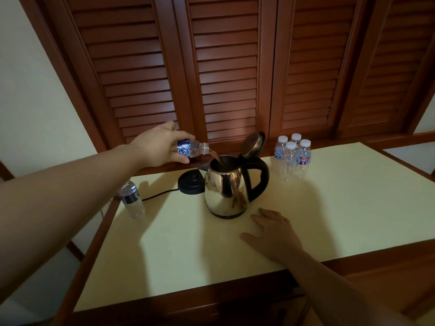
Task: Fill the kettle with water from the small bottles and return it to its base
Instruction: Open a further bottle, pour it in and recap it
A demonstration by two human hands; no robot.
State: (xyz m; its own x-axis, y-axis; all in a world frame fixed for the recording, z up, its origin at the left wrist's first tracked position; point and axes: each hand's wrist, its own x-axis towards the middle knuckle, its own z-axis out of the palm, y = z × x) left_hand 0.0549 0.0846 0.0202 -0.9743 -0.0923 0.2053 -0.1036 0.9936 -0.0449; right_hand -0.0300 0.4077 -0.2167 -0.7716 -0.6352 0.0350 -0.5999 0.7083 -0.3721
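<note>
A steel kettle (226, 191) with a black handle stands on the table, its lid (253, 145) hinged open. My left hand (160, 147) grips a small water bottle (193, 149) tipped on its side, and water streams from its neck into the kettle's mouth. The round black base (191, 182) sits just left of the kettle, behind it, with a cord trailing left. My right hand (274, 231) lies flat on the table, fingers spread, in front of the kettle to the right.
Several capped small bottles (293, 158) stand in a cluster right of the kettle. One uncapped bottle (132, 200) stands near the table's left edge. The cream tabletop (188, 255) has a wooden rim. Louvred wooden doors (226, 67) rise behind.
</note>
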